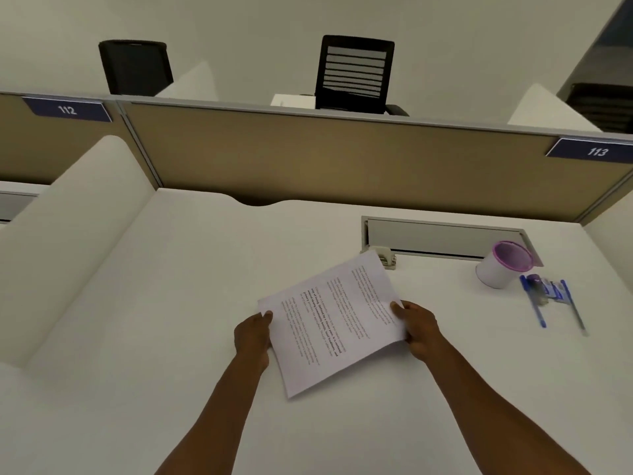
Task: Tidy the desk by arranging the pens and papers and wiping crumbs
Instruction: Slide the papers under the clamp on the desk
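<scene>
Two hands hold a printed sheaf of papers (334, 320) above the middle of the desk (171, 303).

The left hand (252, 337) pinches the left edge and the right hand (416, 329) the right edge, thumbs on top; whether the sheets touch the desk cannot be told. At the far right, several blue pens (548, 299) lie loose beside a white cup (501, 265), not yet put away. No crumbs or cloth can be made out, so most of the tidying appears to remain.
</scene>
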